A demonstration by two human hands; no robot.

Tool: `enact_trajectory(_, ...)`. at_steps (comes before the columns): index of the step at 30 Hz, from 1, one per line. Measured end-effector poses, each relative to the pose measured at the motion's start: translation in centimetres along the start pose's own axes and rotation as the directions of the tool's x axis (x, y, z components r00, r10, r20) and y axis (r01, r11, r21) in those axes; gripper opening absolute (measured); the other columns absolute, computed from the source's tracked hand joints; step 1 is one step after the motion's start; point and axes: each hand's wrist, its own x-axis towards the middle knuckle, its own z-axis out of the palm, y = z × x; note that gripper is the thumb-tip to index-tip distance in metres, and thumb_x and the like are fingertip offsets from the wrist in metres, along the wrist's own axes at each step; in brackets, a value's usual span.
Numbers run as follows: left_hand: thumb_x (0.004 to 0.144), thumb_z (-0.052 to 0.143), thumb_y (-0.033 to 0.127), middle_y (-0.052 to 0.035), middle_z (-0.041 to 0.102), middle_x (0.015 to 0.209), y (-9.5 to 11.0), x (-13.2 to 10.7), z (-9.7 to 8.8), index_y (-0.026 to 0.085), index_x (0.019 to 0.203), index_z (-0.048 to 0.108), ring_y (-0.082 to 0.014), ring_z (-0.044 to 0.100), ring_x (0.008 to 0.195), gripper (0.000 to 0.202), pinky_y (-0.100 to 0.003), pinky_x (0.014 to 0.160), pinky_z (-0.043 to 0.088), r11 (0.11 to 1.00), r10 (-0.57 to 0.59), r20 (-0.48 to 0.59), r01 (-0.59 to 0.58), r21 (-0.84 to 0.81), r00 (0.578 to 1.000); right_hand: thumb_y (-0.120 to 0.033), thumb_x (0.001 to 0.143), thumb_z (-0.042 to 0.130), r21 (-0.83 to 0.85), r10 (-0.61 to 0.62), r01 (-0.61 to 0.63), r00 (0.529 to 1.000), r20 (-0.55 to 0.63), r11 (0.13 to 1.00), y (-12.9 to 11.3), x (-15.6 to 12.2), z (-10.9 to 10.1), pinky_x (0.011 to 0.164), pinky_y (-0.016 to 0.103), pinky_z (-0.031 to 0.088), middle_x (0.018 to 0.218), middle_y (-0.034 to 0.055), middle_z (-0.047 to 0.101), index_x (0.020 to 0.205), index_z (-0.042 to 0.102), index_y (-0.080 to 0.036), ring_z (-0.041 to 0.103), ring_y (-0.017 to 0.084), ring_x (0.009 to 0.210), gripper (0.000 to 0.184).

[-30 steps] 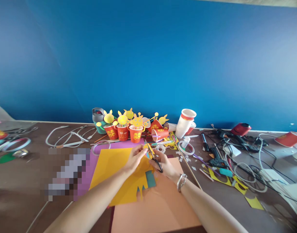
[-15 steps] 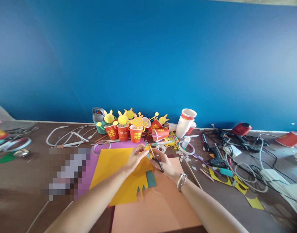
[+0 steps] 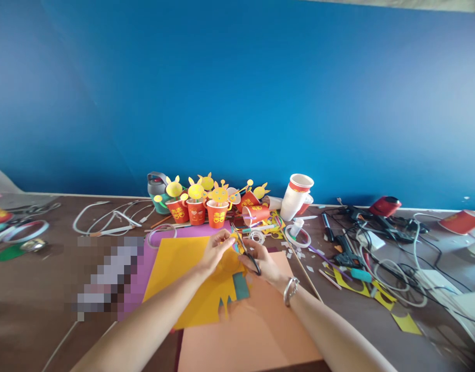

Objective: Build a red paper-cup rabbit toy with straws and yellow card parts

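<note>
My right hand (image 3: 261, 261) grips a pair of scissors (image 3: 251, 260) by the dark handles, with the blades pointing up and away. Close by on the left, the fingers of my left hand (image 3: 218, 250) pinch a small piece of yellow paper (image 3: 236, 238) beside the blades. Whether the blades touch that piece I cannot tell. Both hands hover over a large yellow sheet (image 3: 183, 279) with pointed notches cut in its near edge. An orange-pink sheet (image 3: 253, 336) lies partly under it, and a small dark green piece (image 3: 241, 285) shows at its right edge.
Red paper cups (image 3: 217, 214) with yellow animal-face cutouts stand behind my hands. A stack of white cups (image 3: 293, 201) and a tape roll (image 3: 298, 237) are to their right. Farther right lie a glue gun (image 3: 346, 252), tangled cables and yellow scraps (image 3: 406, 324). A purple sheet (image 3: 134, 289) sits left.
My hands and the scissors keep almost the same place and grip. The small paper piece at my left fingertips looks slightly turned.
</note>
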Motion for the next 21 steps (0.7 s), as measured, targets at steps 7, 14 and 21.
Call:
enact_trajectory(7,0.076,0.064,0.041,0.0035,0.044,0.059,-0.24,0.05,-0.07,0.018,0.060,0.051,-0.0120,0.039,0.062,0.030,-0.027,0.063,0.032,1.000,0.015,-0.019,-0.015,-0.018,1.000,-0.027,0.069,0.076,-0.007,-0.007,0.007,1.000,0.004,1.000,0.25,0.07,-0.16,0.039,0.017,0.027,0.055,-0.0084,0.050,0.118,0.054,-0.015,0.040,0.005,0.042,0.055)
enact_trajectory(14,0.074,0.066,0.041,0.0018,0.049,0.061,-0.09,0.05,-0.04,0.018,0.060,0.055,-0.0141,0.044,0.065,0.029,-0.029,0.065,0.035,0.999,0.048,-0.084,-0.050,-0.021,0.995,-0.029,0.070,0.076,-0.029,0.005,-0.004,1.000,0.020,1.000,-0.12,0.01,0.03,0.038,0.017,0.028,0.054,-0.0089,0.049,0.116,0.054,-0.013,0.039,0.005,0.041,0.054)
enact_trajectory(21,0.076,0.063,0.042,0.0022,0.048,0.063,0.01,0.07,-0.03,0.018,0.061,0.054,-0.0135,0.044,0.064,0.029,-0.028,0.065,0.035,0.996,0.081,-0.052,-0.079,0.040,0.995,-0.034,0.070,0.076,-0.058,0.031,-0.029,0.999,0.033,0.998,-0.15,0.03,-0.01,0.035,0.017,0.029,0.049,-0.0107,0.046,0.117,0.052,-0.015,0.040,0.005,0.036,0.057)
